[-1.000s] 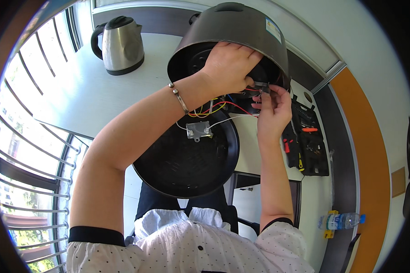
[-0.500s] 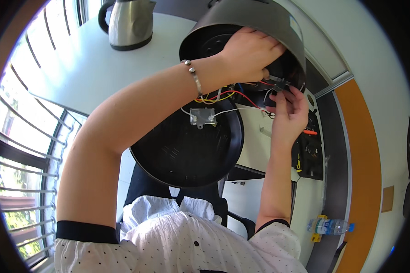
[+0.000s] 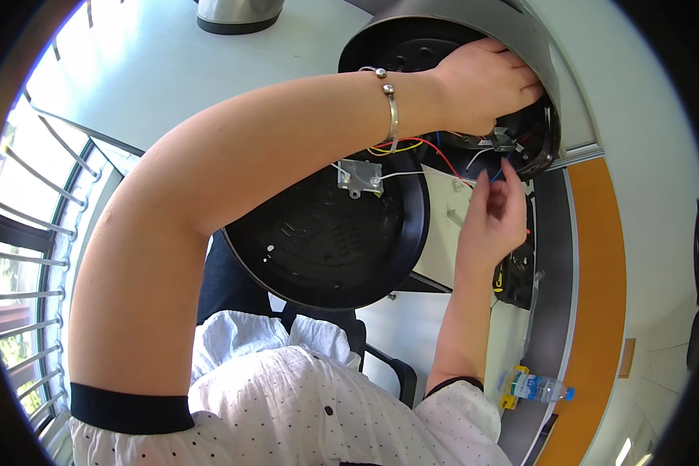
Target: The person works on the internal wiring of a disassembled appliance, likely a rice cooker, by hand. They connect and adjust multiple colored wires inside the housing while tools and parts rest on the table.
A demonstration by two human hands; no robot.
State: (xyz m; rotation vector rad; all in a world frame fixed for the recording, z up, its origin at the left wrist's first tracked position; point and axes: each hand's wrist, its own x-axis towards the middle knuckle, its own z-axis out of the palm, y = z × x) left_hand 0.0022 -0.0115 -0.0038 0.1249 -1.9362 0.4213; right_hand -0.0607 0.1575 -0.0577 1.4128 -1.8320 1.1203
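Two hands show in the head view. The left hand (image 3: 488, 87) reaches into the tilted dark housing (image 3: 402, 48); its grip I cannot tell. The right hand (image 3: 497, 213), thumb and forefinger parted and seemingly empty, is just below a small dark connector (image 3: 505, 142) at the housing's opening. A bottle (image 3: 550, 390) wears a blue-and-white label (image 3: 525, 386), its print too small to read.

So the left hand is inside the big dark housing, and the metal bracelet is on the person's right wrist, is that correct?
Not quite: the metal bracelet is on the person's left wrist, as the head view shows. The left hand is indeed inside the big dark housing.
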